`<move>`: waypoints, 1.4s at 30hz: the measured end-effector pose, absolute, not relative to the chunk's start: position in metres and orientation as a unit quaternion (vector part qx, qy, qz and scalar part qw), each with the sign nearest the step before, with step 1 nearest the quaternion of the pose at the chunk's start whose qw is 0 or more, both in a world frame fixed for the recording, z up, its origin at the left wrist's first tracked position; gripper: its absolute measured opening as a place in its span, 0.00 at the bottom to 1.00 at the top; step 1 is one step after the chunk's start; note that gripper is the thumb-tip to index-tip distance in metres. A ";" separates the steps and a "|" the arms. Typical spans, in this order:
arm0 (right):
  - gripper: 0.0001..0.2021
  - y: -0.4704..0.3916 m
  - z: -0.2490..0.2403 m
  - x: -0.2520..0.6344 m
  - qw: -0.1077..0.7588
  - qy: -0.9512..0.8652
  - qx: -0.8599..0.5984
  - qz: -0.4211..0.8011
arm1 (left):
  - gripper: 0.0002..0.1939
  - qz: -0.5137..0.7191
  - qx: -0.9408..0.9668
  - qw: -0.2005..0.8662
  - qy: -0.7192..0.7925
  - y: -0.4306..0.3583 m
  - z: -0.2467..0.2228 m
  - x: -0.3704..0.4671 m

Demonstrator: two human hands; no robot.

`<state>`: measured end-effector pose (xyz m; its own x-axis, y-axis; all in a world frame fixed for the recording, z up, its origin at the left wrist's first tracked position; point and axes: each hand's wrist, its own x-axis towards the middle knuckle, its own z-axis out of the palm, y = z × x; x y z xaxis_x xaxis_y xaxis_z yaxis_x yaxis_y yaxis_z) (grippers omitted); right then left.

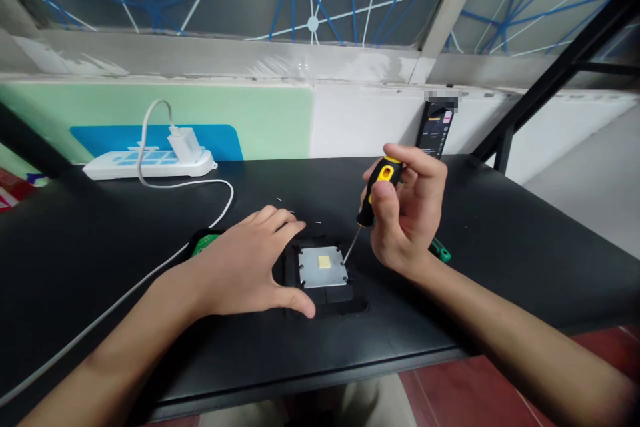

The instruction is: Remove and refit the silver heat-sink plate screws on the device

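My right hand [413,213] grips a black and yellow screwdriver [370,200], its index finger over the butt of the handle. The shaft slants down to the left, and its tip is at the right edge of a silver metal plate [313,273]. A small pale yellow square pad [325,261] sits in the plate's middle. The plate lies in a black device housing [340,295] on the table. My left hand [250,263] is spread over the housing's left side, thumb and fingers apart; whether it touches the housing I cannot tell.
Several small screws, one screw [319,222] among them, lie behind the housing. A green object [204,242] is partly hidden behind my left hand. Another green item [441,251] lies by my right wrist. At the back are a white power strip [150,163], a cable [230,197] and a phone [436,130].
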<state>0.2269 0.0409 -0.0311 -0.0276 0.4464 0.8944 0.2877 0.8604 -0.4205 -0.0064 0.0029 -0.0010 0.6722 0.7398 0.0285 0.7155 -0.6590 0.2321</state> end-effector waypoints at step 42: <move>0.17 0.030 -0.028 0.216 0.652 -0.722 -0.211 0.100 | 0.50 0.038 0.918 0.158 0.362 0.000 -0.004 -0.001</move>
